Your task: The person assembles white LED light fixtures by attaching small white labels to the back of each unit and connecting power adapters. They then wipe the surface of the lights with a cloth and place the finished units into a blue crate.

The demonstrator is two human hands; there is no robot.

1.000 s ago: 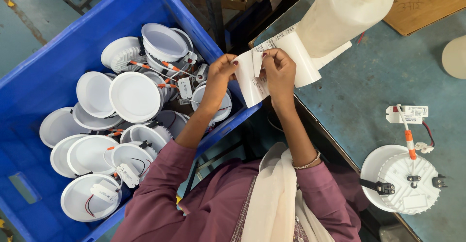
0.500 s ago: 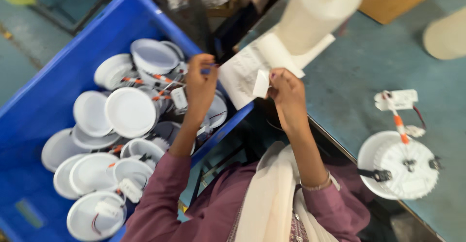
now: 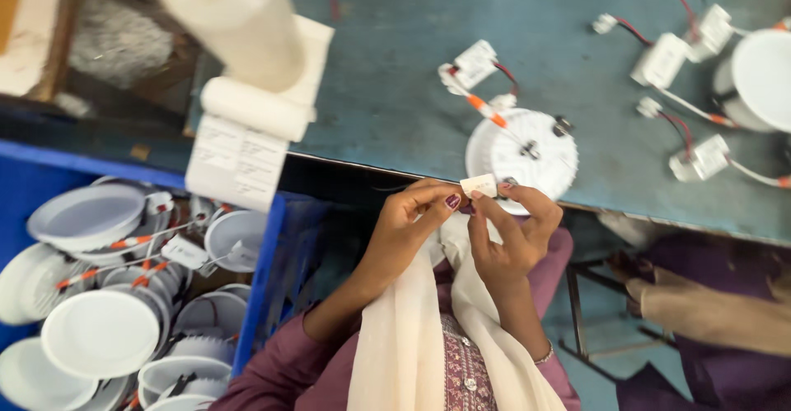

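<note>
- We note the blue-green worktable (image 3: 395, 73) filling the upper half of the frame, its front edge running from left of centre down toward the lower right.
- We record a blue crate (image 3: 262, 275) at lower left, packed with white round lamp housings (image 3: 99, 333) and their orange-and-white leads.
- A large white label roll (image 3: 235, 16), blurred, stands at upper left of the frame; a printed strip of labels (image 3: 235, 160) hangs from it over the table edge.
- A white round lamp unit (image 3: 527, 156) lies face down at the table's front edge, centre frame, with a small white driver box (image 3: 475, 63) wired to it just above.
- Further lamp units and driver boxes (image 3: 663, 58) sit at upper right of the frame, well apart from the hands.
- Another person's arm in a tan sleeve (image 3: 709, 316) shows at lower right of the frame.
- The left hand (image 3: 412, 221), centre frame, has thumb and forefinger pinched on the left end of a small white label (image 3: 479, 185); the remaining fingers are curled.
- The right hand (image 3: 515, 234) grasps the same label from the right, fingertips closed on it.
- The label sits between both hands, centre frame, just below the face-down lamp unit; we cannot tell whether it touches the unit.
</note>
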